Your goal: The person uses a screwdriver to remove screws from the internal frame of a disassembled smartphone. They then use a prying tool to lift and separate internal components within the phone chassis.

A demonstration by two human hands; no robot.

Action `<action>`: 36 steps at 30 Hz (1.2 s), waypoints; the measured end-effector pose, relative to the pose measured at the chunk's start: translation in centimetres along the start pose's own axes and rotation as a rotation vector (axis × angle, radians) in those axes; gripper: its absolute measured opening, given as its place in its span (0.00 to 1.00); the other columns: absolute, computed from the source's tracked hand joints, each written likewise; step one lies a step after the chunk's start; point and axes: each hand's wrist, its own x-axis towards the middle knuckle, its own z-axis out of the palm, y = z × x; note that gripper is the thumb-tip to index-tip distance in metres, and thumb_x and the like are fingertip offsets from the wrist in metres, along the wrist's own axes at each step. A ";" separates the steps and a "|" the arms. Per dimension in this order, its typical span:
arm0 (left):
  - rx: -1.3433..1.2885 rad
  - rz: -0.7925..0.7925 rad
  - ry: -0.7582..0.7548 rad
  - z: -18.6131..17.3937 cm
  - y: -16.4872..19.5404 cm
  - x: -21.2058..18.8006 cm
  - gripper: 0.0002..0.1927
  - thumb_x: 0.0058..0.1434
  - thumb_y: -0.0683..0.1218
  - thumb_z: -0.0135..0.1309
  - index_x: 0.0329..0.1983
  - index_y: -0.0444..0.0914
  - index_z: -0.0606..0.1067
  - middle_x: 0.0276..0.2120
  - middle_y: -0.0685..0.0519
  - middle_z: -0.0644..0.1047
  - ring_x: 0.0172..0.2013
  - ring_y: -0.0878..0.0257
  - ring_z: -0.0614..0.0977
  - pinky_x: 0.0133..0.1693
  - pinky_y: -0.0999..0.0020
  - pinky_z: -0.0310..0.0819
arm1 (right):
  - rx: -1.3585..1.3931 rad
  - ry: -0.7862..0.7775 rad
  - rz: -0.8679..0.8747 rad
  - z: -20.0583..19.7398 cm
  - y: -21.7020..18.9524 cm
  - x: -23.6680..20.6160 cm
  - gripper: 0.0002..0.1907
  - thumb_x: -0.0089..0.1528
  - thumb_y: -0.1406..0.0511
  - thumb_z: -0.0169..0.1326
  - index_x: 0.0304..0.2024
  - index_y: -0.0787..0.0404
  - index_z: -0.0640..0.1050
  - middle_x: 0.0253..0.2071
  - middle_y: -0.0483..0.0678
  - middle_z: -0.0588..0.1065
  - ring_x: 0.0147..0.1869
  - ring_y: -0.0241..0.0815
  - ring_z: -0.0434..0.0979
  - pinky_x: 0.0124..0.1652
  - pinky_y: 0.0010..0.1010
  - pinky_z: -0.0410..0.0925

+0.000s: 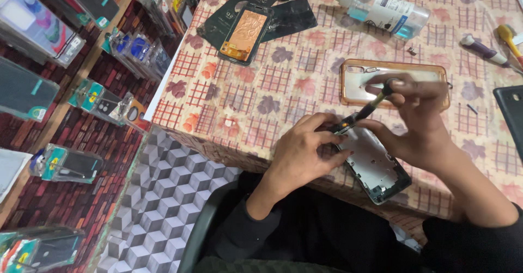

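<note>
A person sits at a tabletop (305, 82) covered with a leaf-patterned cloth, working on an opened phone (376, 167) that lies at the near edge, partly overhanging it. The left hand (305, 150) is curled over the phone's upper end, fingers pressing it down. The right hand (414, 115) is closed around a thin dark screwdriver (368, 109), its tip angled down onto the phone's top corner beside the left fingers. Just behind the hands lies a clear phone case (354, 71) with an orange rim. Further back sit another phone (245, 33) with a copper-coloured inside, a dark panel (289, 17) and a clear spray bottle (381, 11) on its side. Judging from this, the tip could slip off a small screw and scratch the board or jab the left fingers, since they sit so close; the phone could also tip off the edge if the grip eases, and loose screws could be lost on the patterned cloth.
</note>
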 end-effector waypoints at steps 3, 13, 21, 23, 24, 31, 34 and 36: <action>-0.021 -0.021 -0.004 -0.3 0.0 -0.2 0.13 0.54 0.52 0.67 0.37 0.40 0.85 0.52 0.55 0.79 0.50 0.61 0.82 0.47 0.66 0.80 | 0.247 -0.094 0.086 -0.7 -0.2 0.0 0.34 0.58 0.82 0.55 0.57 0.61 0.52 0.48 0.57 0.73 0.52 0.53 0.82 0.47 0.36 0.81; 0.022 -0.002 -0.048 0.4 -0.5 0.0 0.14 0.54 0.53 0.68 0.35 0.39 0.83 0.52 0.56 0.79 0.48 0.62 0.82 0.46 0.68 0.81 | 0.140 -0.042 0.144 -0.3 0.0 -0.3 0.38 0.57 0.81 0.59 0.59 0.63 0.50 0.49 0.60 0.69 0.51 0.55 0.82 0.52 0.41 0.81; 0.012 0.003 0.003 0.7 -0.5 -0.3 0.14 0.54 0.53 0.68 0.37 0.40 0.84 0.51 0.54 0.79 0.49 0.61 0.83 0.46 0.66 0.81 | 0.187 -0.029 0.277 -0.3 -0.4 0.2 0.43 0.62 0.79 0.60 0.66 0.59 0.45 0.55 0.62 0.73 0.56 0.54 0.84 0.53 0.39 0.84; 0.014 0.008 0.012 0.5 -0.5 -0.4 0.14 0.55 0.53 0.68 0.38 0.40 0.84 0.51 0.54 0.79 0.49 0.61 0.83 0.47 0.66 0.81 | 0.280 -0.067 0.254 -0.7 -0.5 0.7 0.41 0.61 0.80 0.57 0.64 0.58 0.46 0.50 0.61 0.75 0.53 0.55 0.83 0.52 0.42 0.82; 0.018 0.018 0.015 0.5 -0.5 -0.4 0.14 0.55 0.53 0.68 0.38 0.40 0.84 0.51 0.54 0.79 0.49 0.60 0.83 0.47 0.65 0.81 | 0.325 -0.084 0.244 -0.8 -0.6 0.9 0.40 0.60 0.80 0.55 0.64 0.57 0.46 0.48 0.60 0.75 0.51 0.55 0.83 0.51 0.43 0.81; 0.043 -0.026 -0.005 0.6 -0.4 -0.3 0.16 0.53 0.54 0.69 0.37 0.40 0.83 0.51 0.53 0.78 0.47 0.59 0.83 0.45 0.64 0.81 | 0.165 0.015 0.213 0.1 -1.6 0.7 0.44 0.57 0.79 0.61 0.64 0.56 0.48 0.49 0.61 0.70 0.53 0.58 0.82 0.50 0.43 0.81; 0.022 0.023 0.022 0.5 -0.4 -0.2 0.16 0.54 0.53 0.68 0.39 0.39 0.83 0.51 0.53 0.78 0.48 0.58 0.83 0.46 0.64 0.81 | 0.266 0.052 0.281 -1.2 -0.3 0.6 0.39 0.63 0.84 0.54 0.64 0.56 0.48 0.49 0.60 0.71 0.52 0.56 0.83 0.51 0.44 0.80; 0.007 0.019 0.020 0.4 -0.3 -0.3 0.14 0.57 0.52 0.66 0.41 0.39 0.82 0.50 0.54 0.79 0.48 0.59 0.83 0.47 0.64 0.81 | 0.152 0.183 0.322 -2.2 0.5 0.3 0.39 0.66 0.85 0.55 0.67 0.56 0.48 0.58 0.65 0.65 0.55 0.57 0.82 0.54 0.45 0.80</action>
